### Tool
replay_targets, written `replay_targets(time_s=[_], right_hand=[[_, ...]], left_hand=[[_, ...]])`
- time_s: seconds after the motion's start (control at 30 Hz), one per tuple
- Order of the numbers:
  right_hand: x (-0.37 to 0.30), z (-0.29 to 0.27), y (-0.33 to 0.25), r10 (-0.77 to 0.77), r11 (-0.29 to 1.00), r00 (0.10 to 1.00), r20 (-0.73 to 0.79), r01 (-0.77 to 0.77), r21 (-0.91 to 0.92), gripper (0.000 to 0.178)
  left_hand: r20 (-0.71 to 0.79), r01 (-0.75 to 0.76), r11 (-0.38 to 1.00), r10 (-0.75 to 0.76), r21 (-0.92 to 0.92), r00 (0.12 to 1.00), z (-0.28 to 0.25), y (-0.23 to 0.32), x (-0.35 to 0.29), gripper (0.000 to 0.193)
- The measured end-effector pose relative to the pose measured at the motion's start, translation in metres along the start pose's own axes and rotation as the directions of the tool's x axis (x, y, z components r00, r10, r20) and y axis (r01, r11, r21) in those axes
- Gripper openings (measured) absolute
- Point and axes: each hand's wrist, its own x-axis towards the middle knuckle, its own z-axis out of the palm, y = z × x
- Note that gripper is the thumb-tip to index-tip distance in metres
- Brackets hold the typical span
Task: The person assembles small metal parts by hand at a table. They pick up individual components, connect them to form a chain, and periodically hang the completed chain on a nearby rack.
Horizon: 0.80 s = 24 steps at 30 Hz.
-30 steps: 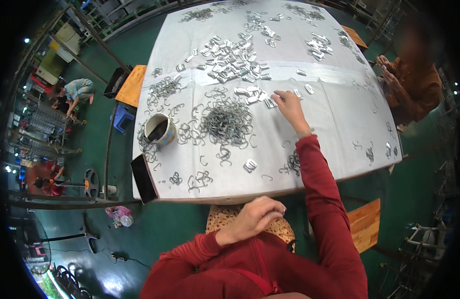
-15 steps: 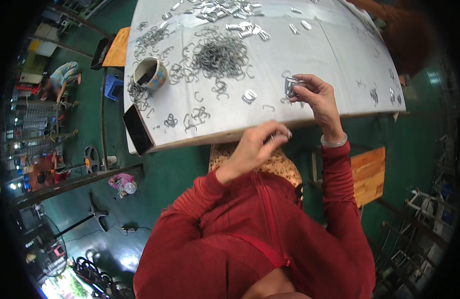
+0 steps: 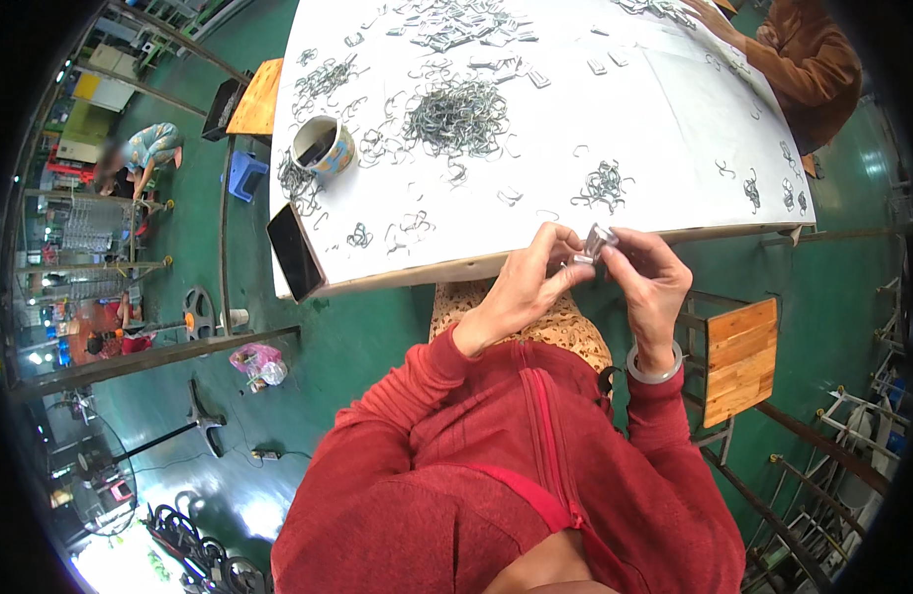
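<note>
My right hand is closed in a pinch around a shiny silver metal buckle-like piece, just off the front edge of the table. Close beside it, my left hand is closed, its thumb and fingertips pressed together near the lower end of that piece. Whatever sits between those fingers is too small to make out. Behind my hands, a small heap of bent wire hooks lies on the white table top. One loose silver piece rests to the left of that heap.
A large pile of wire hooks and a heap of silver pieces lie farther back. At the left stand a round tub and a black phone. Across the table sits a co-worker in a brown sleeve. A wooden stool stands right.
My right hand has come back from over the table with the silver piece, meeting my left hand at the edge. The small hook heap it covered now shows.
</note>
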Motion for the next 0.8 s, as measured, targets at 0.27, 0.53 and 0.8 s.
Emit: replay_targets(time_s=[0.27,0.53,0.8], right_hand=[[-0.001,-0.004,-0.01,0.111,0.98,0.992,0.057,-0.119,0.159,0.02],[0.005,-0.001,-0.005,0.136,0.975,0.989,0.064,-0.145,0.166,0.02],[0.0,0.007,0.0,0.202,0.941,0.974,0.104,-0.222,0.253,0.018]], left_hand=[[-0.218,0.028,0.614,0.236,0.789,0.947,-0.098,-0.064,0.086,0.012],[0.052,-0.084,0.144,0.215,0.986,0.975,-0.107,-0.097,0.151,0.007],[-0.219,-0.087,0.67,0.359,0.738,0.907,-0.107,-0.071,0.12,0.007]])
